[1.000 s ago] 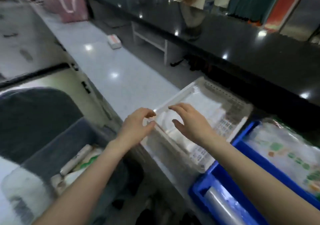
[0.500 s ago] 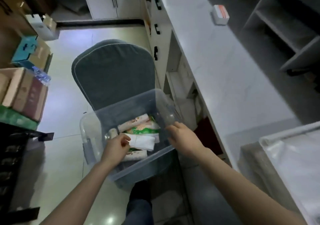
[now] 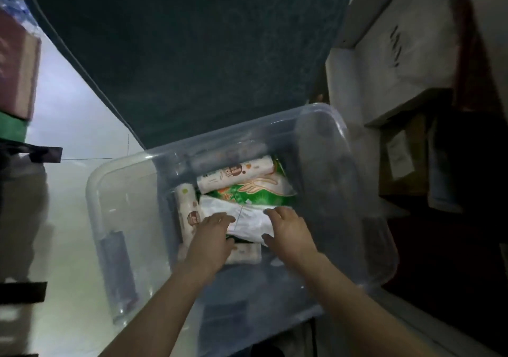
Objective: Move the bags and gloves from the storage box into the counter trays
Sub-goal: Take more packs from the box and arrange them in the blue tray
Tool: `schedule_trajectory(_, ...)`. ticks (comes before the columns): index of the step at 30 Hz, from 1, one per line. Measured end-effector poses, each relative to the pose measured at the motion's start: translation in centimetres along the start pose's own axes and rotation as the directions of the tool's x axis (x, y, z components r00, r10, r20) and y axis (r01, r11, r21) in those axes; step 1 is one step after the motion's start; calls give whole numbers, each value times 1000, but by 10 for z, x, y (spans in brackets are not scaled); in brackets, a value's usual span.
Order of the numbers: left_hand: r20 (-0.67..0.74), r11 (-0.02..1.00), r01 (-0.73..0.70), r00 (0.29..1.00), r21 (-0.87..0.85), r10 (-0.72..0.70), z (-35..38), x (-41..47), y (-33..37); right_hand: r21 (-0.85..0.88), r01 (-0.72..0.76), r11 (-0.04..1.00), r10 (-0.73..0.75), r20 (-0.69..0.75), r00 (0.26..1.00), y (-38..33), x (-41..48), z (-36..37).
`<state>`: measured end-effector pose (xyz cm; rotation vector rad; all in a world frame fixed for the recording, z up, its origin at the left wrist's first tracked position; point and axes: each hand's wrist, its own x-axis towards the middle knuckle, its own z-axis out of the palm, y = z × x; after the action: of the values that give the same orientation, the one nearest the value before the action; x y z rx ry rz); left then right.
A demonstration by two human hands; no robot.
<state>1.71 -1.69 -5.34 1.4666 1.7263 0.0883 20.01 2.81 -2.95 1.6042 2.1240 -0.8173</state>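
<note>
Clear plastic forms the storage box (image 3: 324, 125), and both hands are down inside it on a white packet (image 3: 248, 219) that lies on top of the pile near the box's middle. The left hand (image 3: 213, 235) covers the packet's 9 o'clock edge with fingers curled; the right hand (image 3: 288, 231) sits at its 3 o'clock edge, fingers spread over the top and thumb by the near corner. Whether either has actually closed on it I cannot tell. To lift cleanly, each hand should probably get fingers under its edge and raise the packet level, since it looks soft and may sag or drag its neighbours. At 12 o'clock from the packet lies a green printed pack (image 3: 255, 191), and beyond that a white roll (image 3: 236, 173). Another roll (image 3: 189, 208) lies along the 9 o'clock side, and a further pale pack (image 3: 244, 253) peeks out at 6 o'clock. No counter trays are in view.
</note>
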Motion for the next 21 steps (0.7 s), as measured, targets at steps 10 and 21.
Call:
schedule_trajectory(10,-53,877,-74,992,475,112,35,63,-29,-36,7,999,-7,-21,1000,14,59,62)
schedule_trajectory(21,209,863,-274,957,424,201,6,50,-20,32,-25,999,22,88,996,10,31,43)
